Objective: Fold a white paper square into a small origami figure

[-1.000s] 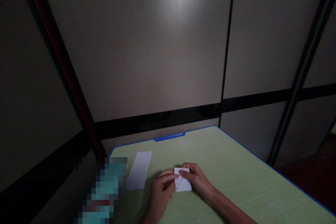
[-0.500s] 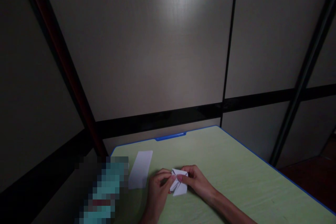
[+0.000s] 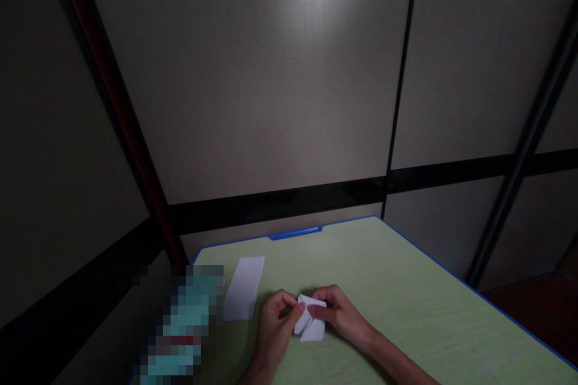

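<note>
Between both hands is a small folded white paper [image 3: 315, 331], held just over the table's near part, with several creased flaps meeting near its middle. My left hand [image 3: 279, 320] pinches its left edge, the thumb lying on top. From the right, my right hand [image 3: 336, 311] grips it with the thumb pressed on the upper face and fingers curled behind. The fingertips under the paper are hidden. A flat white paper strip [image 3: 244, 289] lies left of my left hand, apart from it.
The pale green table [image 3: 397, 307] has a blue edge and a blue handle [image 3: 295, 233] at its far side. A blurred-out teal item [image 3: 185, 319] sits at the table's left. Behind the table stand large grey panels [image 3: 280, 90] with a black band.
The view has shifted slightly, so the scene sits a little further right. Both hands keep hold of the folded paper; its flaps look pressed a little closer together.
</note>
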{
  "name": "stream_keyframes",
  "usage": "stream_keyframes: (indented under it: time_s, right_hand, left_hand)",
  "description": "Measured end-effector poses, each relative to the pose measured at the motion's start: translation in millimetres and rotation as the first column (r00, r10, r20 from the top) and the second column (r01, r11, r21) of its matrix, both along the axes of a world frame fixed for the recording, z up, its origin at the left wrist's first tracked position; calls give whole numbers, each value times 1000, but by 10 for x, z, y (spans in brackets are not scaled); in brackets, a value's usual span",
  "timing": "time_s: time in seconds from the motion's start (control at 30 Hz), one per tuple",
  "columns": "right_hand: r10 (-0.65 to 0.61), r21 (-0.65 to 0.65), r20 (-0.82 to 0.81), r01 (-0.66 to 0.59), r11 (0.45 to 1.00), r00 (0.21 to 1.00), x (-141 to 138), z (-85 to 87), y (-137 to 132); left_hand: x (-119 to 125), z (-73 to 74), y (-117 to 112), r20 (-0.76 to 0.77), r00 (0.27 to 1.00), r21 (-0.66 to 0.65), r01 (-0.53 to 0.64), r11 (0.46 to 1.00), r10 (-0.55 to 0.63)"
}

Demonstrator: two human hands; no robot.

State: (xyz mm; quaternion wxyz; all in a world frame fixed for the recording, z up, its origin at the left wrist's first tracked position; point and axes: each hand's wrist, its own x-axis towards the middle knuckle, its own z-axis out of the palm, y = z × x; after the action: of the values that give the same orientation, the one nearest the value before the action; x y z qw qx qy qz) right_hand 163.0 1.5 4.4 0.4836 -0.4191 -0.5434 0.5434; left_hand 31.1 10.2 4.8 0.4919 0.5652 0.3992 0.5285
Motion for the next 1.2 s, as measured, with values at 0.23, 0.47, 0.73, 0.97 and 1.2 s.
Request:
stream_keyframes:
  time_s: [0.23,0.47,0.73,0.97,1.2]
  right_hand:
    - [33,-5,-2,-33,999,999,9,61,-11]
    - [52,35,53,-54,998,997,7,33,5]
    - [103,2,-62,-104,995,993,8,98,-13]
    - [83,32,-63,-81,996,995,-43,-31,27]
    - [35,22,-63,-34,999,997,-58,13,-5]
  left_hand:
    - [-7,-11,8,6,1000,3,-5,1000,5]
    - [3,4,17,27,1000,-28,13,1000,-12]
    - [-11,9,27,50,998,-34,-40,999,42]
    - [-7,25,43,149,985,-60,-75,995,83]
    - [1,10,34,161,985,-62,-57,996,67]
